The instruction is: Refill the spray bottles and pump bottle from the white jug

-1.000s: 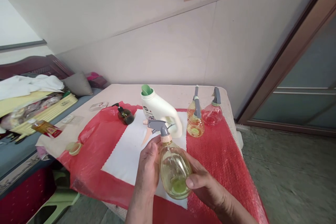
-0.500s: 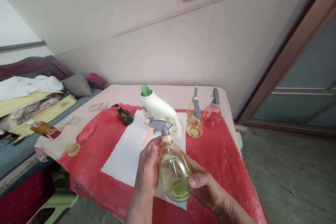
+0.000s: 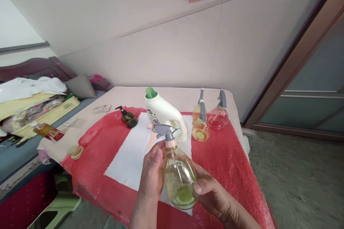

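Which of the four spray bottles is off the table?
The peach-collared bottle, held between the left hand and right hand. The other three bottles stand on the table, towards its right edge.

Left hand (image 3: 152, 168): bare, with a rounded thumb tip (image 3: 158, 154). Right hand (image 3: 211, 188): bare, with a broad, blunt-ended thumb (image 3: 203, 186). Left forearm (image 3: 143, 213): bare from the wrist down to the lower border of view; surface appears smooth. Right forearm (image 3: 240, 216): likewise bare, with visible creasing at the wrist. Some fingers are partly hidden; nail detail is too small to grade.
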Demonstrator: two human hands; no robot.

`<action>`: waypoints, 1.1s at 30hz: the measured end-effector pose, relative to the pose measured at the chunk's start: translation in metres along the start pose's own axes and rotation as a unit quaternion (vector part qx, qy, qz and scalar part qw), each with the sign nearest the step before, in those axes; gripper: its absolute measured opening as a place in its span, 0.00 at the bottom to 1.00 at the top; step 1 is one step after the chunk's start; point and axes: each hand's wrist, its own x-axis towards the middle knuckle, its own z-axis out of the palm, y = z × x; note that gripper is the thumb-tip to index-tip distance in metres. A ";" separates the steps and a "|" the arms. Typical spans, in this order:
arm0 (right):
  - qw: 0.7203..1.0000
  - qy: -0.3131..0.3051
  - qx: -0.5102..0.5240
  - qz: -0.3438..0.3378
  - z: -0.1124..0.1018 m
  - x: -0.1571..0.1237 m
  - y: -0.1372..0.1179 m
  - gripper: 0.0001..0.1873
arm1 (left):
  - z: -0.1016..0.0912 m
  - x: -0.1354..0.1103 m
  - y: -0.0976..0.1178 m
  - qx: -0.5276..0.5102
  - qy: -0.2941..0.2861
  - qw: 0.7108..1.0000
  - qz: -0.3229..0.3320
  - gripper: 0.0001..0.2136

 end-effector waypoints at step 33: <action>1.000 0.000 -0.014 0.006 0.003 0.001 -0.002 0.37 | 0.005 -0.001 0.002 0.002 0.040 0.999 -0.009 0.19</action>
